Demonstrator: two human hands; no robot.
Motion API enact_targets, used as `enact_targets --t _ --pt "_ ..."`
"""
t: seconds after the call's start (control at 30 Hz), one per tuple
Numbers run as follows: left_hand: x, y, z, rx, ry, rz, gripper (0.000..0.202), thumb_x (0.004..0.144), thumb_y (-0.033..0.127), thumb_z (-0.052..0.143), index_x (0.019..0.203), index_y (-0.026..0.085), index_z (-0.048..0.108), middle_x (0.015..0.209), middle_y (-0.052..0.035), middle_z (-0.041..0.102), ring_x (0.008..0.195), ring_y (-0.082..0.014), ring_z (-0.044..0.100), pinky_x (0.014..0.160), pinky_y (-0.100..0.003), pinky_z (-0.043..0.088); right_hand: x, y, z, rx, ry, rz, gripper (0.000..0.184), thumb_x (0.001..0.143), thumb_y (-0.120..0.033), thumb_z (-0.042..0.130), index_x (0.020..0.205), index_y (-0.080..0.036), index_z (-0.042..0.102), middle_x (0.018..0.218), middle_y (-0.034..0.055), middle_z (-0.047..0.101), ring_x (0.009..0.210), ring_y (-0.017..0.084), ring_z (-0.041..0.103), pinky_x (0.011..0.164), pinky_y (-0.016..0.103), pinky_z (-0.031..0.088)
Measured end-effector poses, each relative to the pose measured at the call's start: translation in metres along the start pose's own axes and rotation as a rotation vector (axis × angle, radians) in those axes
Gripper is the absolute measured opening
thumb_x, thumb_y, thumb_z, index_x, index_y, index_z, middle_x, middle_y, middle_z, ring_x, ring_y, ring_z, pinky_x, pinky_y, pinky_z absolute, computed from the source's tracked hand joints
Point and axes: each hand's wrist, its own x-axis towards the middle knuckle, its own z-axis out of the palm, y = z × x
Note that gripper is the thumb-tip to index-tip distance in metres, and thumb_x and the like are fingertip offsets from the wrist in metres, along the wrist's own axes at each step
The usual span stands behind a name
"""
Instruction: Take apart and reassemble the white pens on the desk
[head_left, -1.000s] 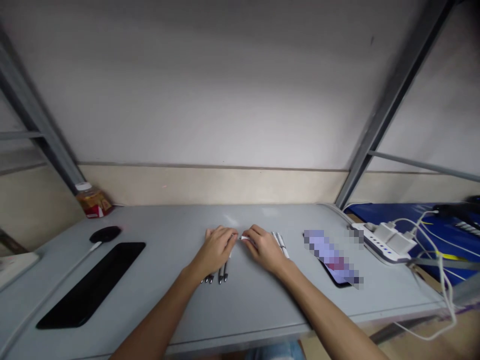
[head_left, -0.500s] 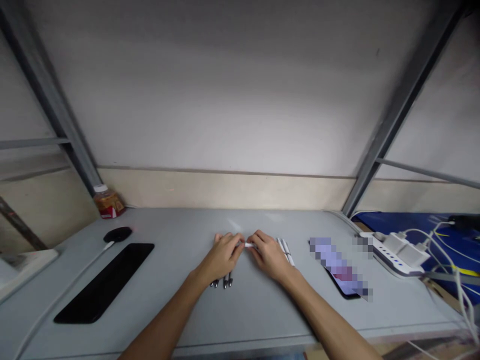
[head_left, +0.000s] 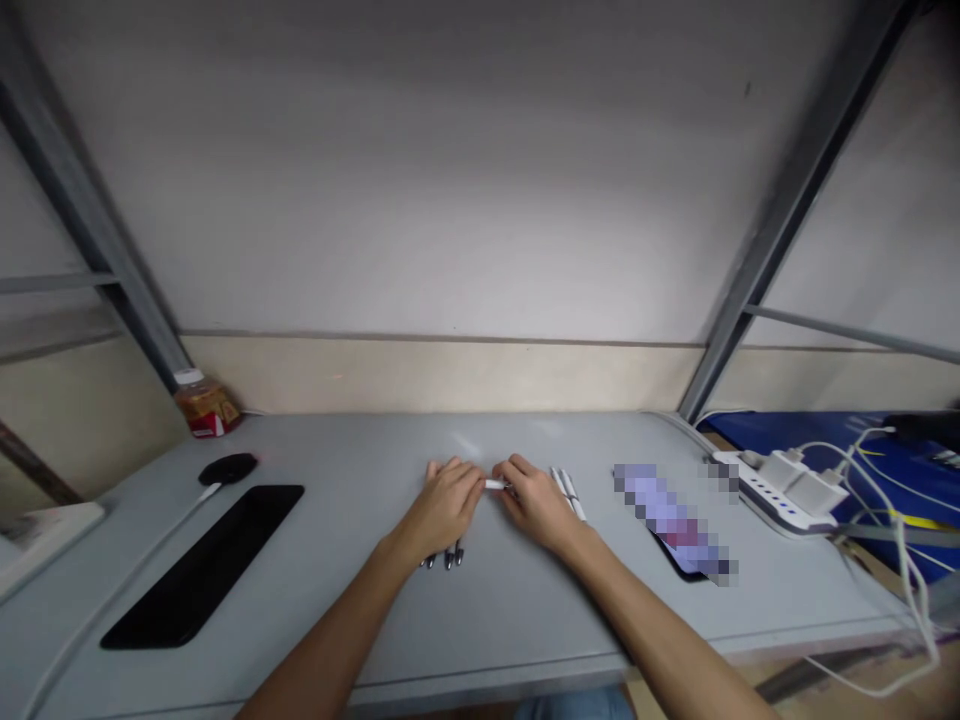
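Between my two hands a white pen (head_left: 494, 484) lies crosswise, in the middle of the desk. My left hand (head_left: 450, 497) is closed on its left part. The fingers of my right hand (head_left: 529, 500) pinch the other end, where a dark metallic bit shows. Several dark pen tips (head_left: 448, 561) stick out from under my left hand and wrist; the rest of those pieces is hidden. Just right of my right hand, a few white pens (head_left: 568, 490) lie side by side, partly covered by the hand.
A phone with a blurred screen (head_left: 673, 525) lies on the right, near a white power strip (head_left: 780, 495) with chargers and cables. On the left are a long black pad (head_left: 206, 565), a round black charging disc (head_left: 229, 469) and a jar (head_left: 207, 404). Metal posts flank the grey desk (head_left: 360, 440).
The hands have drawn slightly apart, so more of the white pen shows between them, with a dark metallic bit at my right fingers. The whole view has shifted a little.
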Motion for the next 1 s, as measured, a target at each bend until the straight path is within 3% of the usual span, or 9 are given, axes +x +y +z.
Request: enact_targets --t 0.07,0.17,0.43,0.7,0.87,1.0 --pt "0.001 -0.002 0.001 0.028 -0.003 -0.001 0.032 0.099 0.024 0.028 0.081 0.020 0.054 0.083 -0.0017 0.061 0.086 -0.0187 0.049 0.077 -0.035 0.030 0.001 0.000 0.000 -0.010 0.000 0.004 0.016 0.096 -0.022 0.044 0.100 -0.018 0.058 0.095 0.0060 0.061 0.077 0.014 0.056 0.068 0.024 0.038" --pt "0.002 -0.004 0.003 0.028 0.009 0.014 0.027 0.098 0.022 0.030 0.088 0.021 0.055 0.089 -0.0018 0.062 0.087 -0.0186 0.050 0.077 -0.034 0.030 0.003 -0.001 0.000 -0.060 -0.024 -0.001 0.024 0.098 -0.029 0.040 0.096 -0.018 0.061 0.088 0.0064 0.063 0.080 0.016 0.058 0.070 0.025 0.037" --pt "0.001 -0.005 0.000 -0.010 0.025 -0.029 0.021 0.098 0.024 0.030 0.102 0.022 0.051 0.098 -0.0025 0.060 0.094 -0.0187 0.051 0.080 -0.035 0.031 0.001 0.001 -0.011 -0.025 0.014 0.133 0.022 0.096 -0.033 0.044 0.106 -0.022 0.059 0.095 0.0053 0.067 0.078 0.016 0.061 0.066 0.024 0.036" --pt "0.001 -0.006 -0.005 0.006 0.017 0.002 0.029 0.098 0.022 0.027 0.087 0.021 0.054 0.082 -0.0014 0.058 0.083 -0.0181 0.048 0.076 -0.033 0.032 0.003 0.006 -0.014 0.325 -0.032 0.203 0.031 0.095 -0.037 0.041 0.084 -0.019 0.064 0.075 0.0012 0.065 0.067 0.013 0.055 0.061 0.023 0.034" --pt "0.003 -0.009 -0.004 -0.063 0.003 0.005 0.029 0.098 0.022 0.027 0.088 0.020 0.053 0.083 -0.0020 0.057 0.079 -0.0173 0.049 0.074 -0.032 0.036 0.001 0.009 -0.014 0.357 0.037 0.197 0.025 0.088 -0.037 0.054 0.107 -0.022 0.060 0.075 -0.0009 0.062 0.063 0.013 0.052 0.060 0.023 0.035" --pt "0.003 -0.012 -0.002 -0.125 0.005 -0.003 0.027 0.096 0.019 0.028 0.082 0.020 0.051 0.077 -0.0012 0.054 0.071 -0.0156 0.049 0.069 -0.029 0.038 0.001 0.010 -0.015 0.320 0.025 0.168 0.023 0.092 -0.036 0.049 0.097 -0.020 0.064 0.081 0.0029 0.065 0.069 0.014 0.054 0.065 0.024 0.036"
